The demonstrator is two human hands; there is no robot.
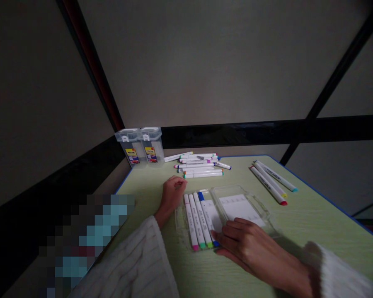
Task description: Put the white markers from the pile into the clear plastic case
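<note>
An open clear plastic case (216, 191) lies on the table. In its left half sit several white markers side by side, with a pink-tipped marker (191, 223), two green-tipped markers (199, 225) and a blue marker (207, 213). The thumb and fingertips of my right hand (247, 246) close around the lower end of the blue marker. My left hand (173, 190) is curled beside the case's upper left corner, with nothing visible in it. White printed paper (239, 203) lies in the case's right half.
Behind the case is a pile of loose markers (202, 165). Two clear lidded boxes (151, 145) stand at the back left. Three thick markers (270, 180) lie on the right of the table (323, 231). Walls rise behind and to the left.
</note>
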